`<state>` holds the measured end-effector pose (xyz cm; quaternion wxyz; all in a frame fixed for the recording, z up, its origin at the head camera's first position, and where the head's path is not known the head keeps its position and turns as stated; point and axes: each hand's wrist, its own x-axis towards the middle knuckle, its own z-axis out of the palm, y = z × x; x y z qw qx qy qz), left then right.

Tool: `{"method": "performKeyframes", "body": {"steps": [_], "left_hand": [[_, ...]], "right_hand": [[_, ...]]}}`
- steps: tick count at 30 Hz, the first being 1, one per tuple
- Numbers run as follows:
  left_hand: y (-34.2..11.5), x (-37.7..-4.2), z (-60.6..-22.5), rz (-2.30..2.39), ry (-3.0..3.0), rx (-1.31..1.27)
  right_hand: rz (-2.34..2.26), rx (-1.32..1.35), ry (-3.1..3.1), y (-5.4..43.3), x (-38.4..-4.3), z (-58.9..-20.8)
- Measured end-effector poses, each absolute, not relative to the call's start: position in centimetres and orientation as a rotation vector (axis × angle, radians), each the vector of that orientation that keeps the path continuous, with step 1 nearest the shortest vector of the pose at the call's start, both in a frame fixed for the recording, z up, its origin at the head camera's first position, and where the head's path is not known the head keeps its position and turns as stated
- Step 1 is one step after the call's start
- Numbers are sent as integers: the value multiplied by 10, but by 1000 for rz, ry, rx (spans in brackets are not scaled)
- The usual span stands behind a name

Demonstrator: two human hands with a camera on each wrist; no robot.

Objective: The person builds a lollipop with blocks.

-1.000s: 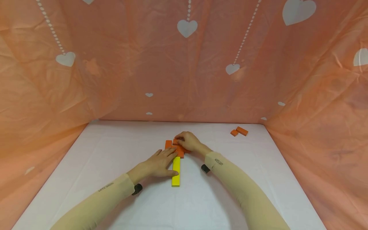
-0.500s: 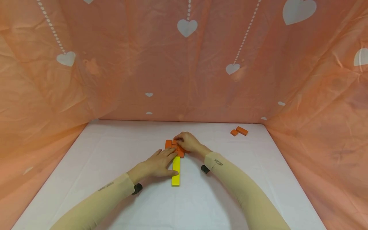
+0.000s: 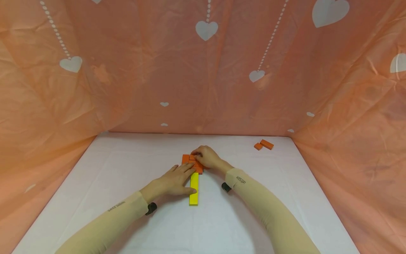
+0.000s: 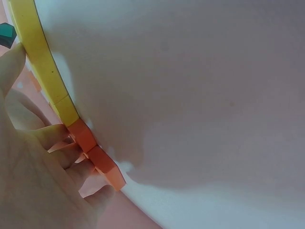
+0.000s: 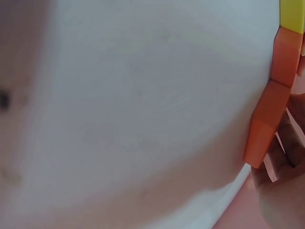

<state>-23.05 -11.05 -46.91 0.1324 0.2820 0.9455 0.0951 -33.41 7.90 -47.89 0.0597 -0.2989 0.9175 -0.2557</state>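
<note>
"Head view: where does your left hand rest?"
"Fingers spread on the flat orange rectangular blocks, thumb against the long yellow bar abutting them, on the white counter."
"And your right hand?"
"Curled at the blocks' far right corner; I cannot tell whether you pinch one."
</note>
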Motion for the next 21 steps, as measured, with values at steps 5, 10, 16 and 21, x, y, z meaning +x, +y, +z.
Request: {"method": "performKeyframes", "body": {"steps": [5,10,16,21], "left_hand": [[-111,-230,-469,268,2743,822],[-111,-230,-468,274,2733,824],[-110,-231,-468,253,2736,816],[-110,-230,-469,271,2738,817]], "right_hand": [[-775,-923,2775,79,-334,-479],[-781,-932,2771,79,-332,-477],[-780,-920,2773,78,-330,-475],[-780,-906,2775,79,-331,-476]]}}
